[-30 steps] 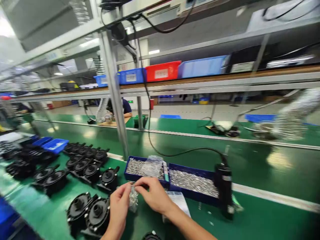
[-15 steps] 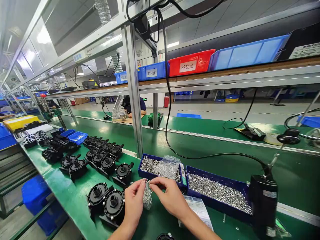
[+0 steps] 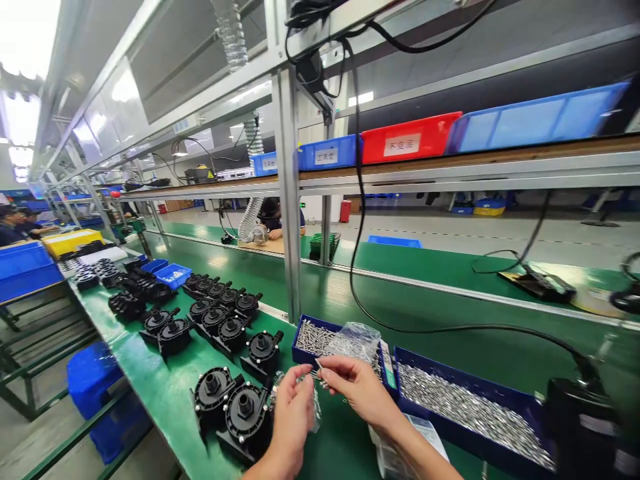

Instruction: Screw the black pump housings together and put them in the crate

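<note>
My right hand pinches a few small silver screws between thumb and fingers, above the green bench. Close beside it is my left hand, its fingers curled together and their tips almost at the screws; whatever they hold is too small to make out. A clear plastic bag lies partly hidden behind my left hand. Just left of that hand, a black pump housing with a round top and screws around its rim sits on the bench. Behind my hands is a blue tray of long screws, with a crumpled clear bag on top.
To the right stand a blue tray of small metal parts and a black cylindrical tool with a cable. More black housings are in rows at left. A metal post rises behind. A person sits across the bench.
The view has turned a little left, so the scene sits further right. My fingertips have moved slightly apart, and several screws now show in my right hand's pinch.
</note>
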`<state>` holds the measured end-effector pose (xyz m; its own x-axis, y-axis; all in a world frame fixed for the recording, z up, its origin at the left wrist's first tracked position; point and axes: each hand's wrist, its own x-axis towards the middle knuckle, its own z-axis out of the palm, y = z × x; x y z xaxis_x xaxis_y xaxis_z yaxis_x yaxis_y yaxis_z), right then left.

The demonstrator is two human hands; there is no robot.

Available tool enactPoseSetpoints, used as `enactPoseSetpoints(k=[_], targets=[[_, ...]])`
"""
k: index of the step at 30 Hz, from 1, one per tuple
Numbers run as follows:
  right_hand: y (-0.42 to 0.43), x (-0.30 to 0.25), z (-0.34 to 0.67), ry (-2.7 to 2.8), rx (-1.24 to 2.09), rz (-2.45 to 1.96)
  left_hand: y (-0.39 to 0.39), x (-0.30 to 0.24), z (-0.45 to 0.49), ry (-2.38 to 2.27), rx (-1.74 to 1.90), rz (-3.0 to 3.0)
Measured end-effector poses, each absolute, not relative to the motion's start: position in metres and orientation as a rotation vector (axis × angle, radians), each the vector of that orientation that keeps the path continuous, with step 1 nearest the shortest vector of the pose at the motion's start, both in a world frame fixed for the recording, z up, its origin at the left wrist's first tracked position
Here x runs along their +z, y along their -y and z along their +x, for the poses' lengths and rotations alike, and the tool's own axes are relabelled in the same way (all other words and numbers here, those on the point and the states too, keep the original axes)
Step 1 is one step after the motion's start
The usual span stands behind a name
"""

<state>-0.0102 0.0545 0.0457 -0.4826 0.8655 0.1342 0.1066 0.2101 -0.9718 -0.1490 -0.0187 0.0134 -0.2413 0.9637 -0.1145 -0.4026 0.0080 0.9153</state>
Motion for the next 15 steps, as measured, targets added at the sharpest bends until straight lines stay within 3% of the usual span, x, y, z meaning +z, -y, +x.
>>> enactPoseSetpoints(k=[7, 15], targets=[[-0.081, 0.094, -0.122, 2.358, 0.736, -0.731, 0.004, -0.011, -0.126, -0.96, 1.594, 0.532], [-0.095, 0.095, -0.249, 2.964, 0.018, -0.529, -0.001, 0.002, -0.133, -0.891, 1.64, 0.505]])
